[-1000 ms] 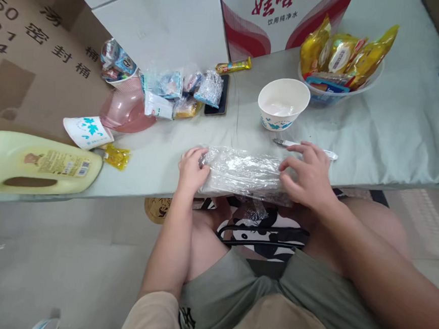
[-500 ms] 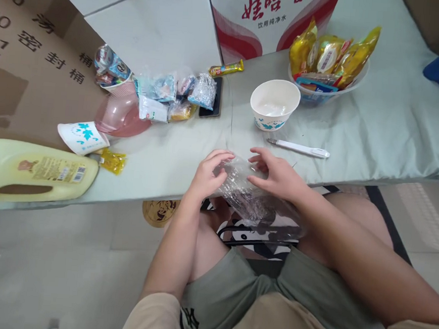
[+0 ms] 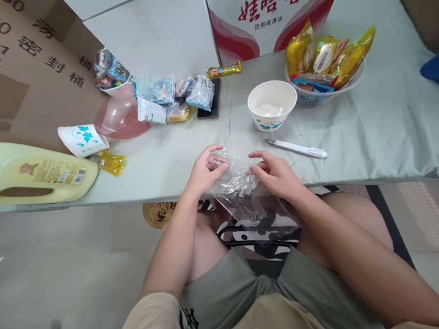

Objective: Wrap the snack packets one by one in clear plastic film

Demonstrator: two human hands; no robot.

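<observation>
A crinkled, clear plastic sheet (image 3: 237, 182), either a bag or a piece of film, stretches between my hands and droops over the table's front edge above my lap. My left hand (image 3: 206, 169) is closed on its left side, thumb against the curled fingers and index finger raised. On the right side, my right hand (image 3: 275, 174) pinches the plastic between thumb and fingers. Just beyond my right hand lies a white-handled utility knife (image 3: 297, 148). Behind the knife stands a white paper bowl (image 3: 271, 107) with blue leaf print.
Wrapped snacks (image 3: 171, 97) lie on a dark phone (image 3: 213, 108) and beside it. A pink bowl (image 3: 122, 119), a tipped paper cup (image 3: 82, 139) and a yellow jug (image 3: 36, 176) are on the left. Back right, a clear bowl (image 3: 357, 76) holds yellow packets. Boxes (image 3: 268, 26) line the back.
The plastic's upper part is spread more between my hands. My left fingers have drawn in against the thumb, and my right thumb and fingers have come closer together.
</observation>
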